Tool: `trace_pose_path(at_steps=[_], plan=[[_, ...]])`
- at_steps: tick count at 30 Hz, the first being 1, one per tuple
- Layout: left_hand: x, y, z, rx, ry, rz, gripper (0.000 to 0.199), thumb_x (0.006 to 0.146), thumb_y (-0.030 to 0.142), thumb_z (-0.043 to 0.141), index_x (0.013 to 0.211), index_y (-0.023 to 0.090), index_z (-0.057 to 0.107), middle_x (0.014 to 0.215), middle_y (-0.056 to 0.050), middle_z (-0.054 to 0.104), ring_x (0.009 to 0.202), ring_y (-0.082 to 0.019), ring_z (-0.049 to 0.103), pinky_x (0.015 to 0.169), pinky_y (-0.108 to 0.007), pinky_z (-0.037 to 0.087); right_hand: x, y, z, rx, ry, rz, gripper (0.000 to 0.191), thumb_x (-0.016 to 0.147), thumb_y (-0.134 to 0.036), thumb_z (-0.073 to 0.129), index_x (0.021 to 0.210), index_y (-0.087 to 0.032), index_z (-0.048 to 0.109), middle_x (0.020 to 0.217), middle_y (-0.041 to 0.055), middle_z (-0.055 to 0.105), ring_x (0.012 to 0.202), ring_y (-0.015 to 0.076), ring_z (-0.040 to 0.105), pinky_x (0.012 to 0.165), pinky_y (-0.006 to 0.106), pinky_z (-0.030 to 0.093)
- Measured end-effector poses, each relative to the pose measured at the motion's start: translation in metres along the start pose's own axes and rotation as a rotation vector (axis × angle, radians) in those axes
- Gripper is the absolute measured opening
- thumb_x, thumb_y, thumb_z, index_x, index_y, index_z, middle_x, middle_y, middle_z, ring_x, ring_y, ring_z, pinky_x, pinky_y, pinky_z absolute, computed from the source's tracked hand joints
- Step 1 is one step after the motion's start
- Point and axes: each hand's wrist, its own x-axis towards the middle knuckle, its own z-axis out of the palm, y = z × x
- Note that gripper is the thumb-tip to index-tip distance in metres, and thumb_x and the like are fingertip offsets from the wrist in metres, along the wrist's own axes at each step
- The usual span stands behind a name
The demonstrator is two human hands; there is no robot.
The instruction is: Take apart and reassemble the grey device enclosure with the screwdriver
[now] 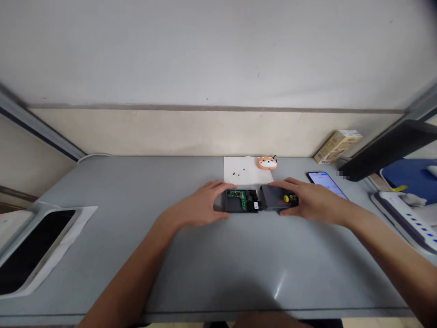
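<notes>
The grey desk (119, 228) spreads out before me, its top smooth and a little shiny. Toward the back lies a sheet of white paper (248, 179); to the right of it lies my phone (327, 183), with a carton (336, 146) standing farther back. On my left, a second white sheet (84, 214) lies under a tablet (37, 246). I cannot tell whether the open dark case (244, 200) I hold touches the desk.
</notes>
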Motion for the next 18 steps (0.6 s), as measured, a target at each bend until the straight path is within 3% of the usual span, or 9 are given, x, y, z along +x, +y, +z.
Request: trace_pose_path(at_steps=[4, 6, 8, 13, 18], plan=[[0.005, 0.001, 0.003, -0.019, 0.028, -0.041, 0.070, 0.080, 0.040, 0.077, 0.146, 0.038, 0.054, 0.145, -0.004, 0.057, 0.129, -0.033, 0.058, 0.107, -0.047, 0.050, 0.007, -0.004, -0.014, 0.104, -0.039, 0.045, 0.073, 0.083, -0.064, 0.067, 0.150, -0.038, 0.054, 0.139, 0.0051, 0.066, 0.109, 0.0313, 0.070, 0.088, 0.042, 0.056], [0.007, 0.002, 0.006, -0.034, 0.042, -0.064, 0.072, 0.079, 0.041, 0.078, 0.146, 0.039, 0.054, 0.144, -0.004, 0.058, 0.123, -0.033, 0.062, 0.103, -0.045, 0.053, 0.013, -0.015, -0.020, 0.151, -0.087, -0.012, 0.070, 0.083, -0.064, 0.068, 0.147, -0.037, 0.057, 0.144, 0.0038, 0.064, 0.117, 0.0319, 0.067, 0.095, 0.041, 0.054], [0.009, 0.002, 0.011, -0.040, 0.065, -0.063, 0.072, 0.078, 0.043, 0.079, 0.146, 0.039, 0.054, 0.141, -0.004, 0.061, 0.119, -0.032, 0.064, 0.100, -0.045, 0.054, 0.017, -0.027, -0.018, 0.183, -0.140, -0.066, 0.064, 0.085, -0.062, 0.067, 0.145, -0.039, 0.059, 0.141, 0.0028, 0.066, 0.115, 0.0302, 0.068, 0.091, 0.039, 0.055], [0.015, -0.001, 0.027, -0.014, 0.178, 0.032, 0.075, 0.075, 0.044, 0.084, 0.145, 0.040, 0.055, 0.139, -0.003, 0.065, 0.117, -0.033, 0.065, 0.095, -0.045, 0.055, 0.016, -0.048, 0.008, -0.056, 0.059, -0.072, 0.063, 0.085, -0.044, 0.070, 0.146, -0.041, 0.055, 0.127, 0.0040, 0.071, 0.090, 0.0276, 0.073, 0.074, 0.038, 0.051], [0.019, -0.003, 0.035, 0.030, 0.198, 0.059, 0.093, 0.075, 0.044, 0.087, 0.156, 0.038, 0.043, 0.131, -0.006, 0.069, 0.116, -0.032, 0.066, 0.091, -0.041, 0.056, 0.017, -0.050, 0.024, -0.025, 0.142, -0.139, 0.067, 0.084, -0.049, 0.074, 0.147, -0.045, 0.054, 0.130, 0.0028, 0.070, 0.089, 0.0269, 0.073, 0.073, 0.038, 0.050]])
